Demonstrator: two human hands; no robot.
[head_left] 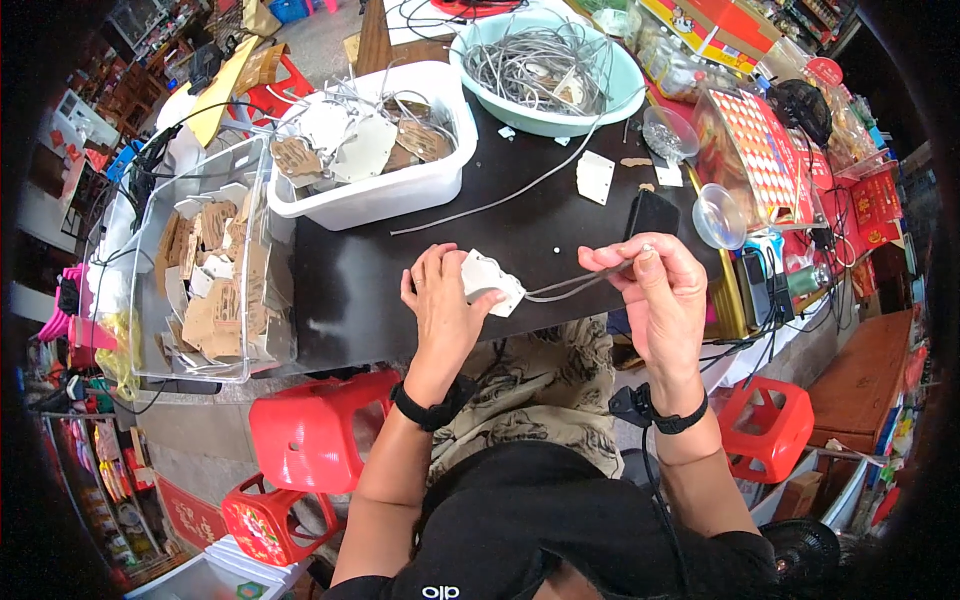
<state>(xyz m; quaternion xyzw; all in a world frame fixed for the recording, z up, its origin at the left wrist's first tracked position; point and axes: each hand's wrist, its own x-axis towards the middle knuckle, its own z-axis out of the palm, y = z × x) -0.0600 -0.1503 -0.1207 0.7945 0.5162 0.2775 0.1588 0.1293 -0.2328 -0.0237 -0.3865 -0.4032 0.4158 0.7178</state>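
My left hand [445, 305] grips a small white card with wavy edges [492, 284] by its left side, thumb on top, just above the dark table. Two strands of thin grey cord [572, 287] run from the card's right end to my right hand [662, 300]. That hand is closed, with thumb and fingers pinching the cord near its ends. Whether the cord passes through a hole in the card is too small to tell. Another white card [595, 178] lies flat on the table beyond my hands.
A white tub [375, 205] of cards and cord and a pale green basin [555, 122] of grey cords stand at the back. A clear bin [200, 365] of brown and white cards is at left. A black phone [652, 214] and a clear cup [718, 216] sit at right.
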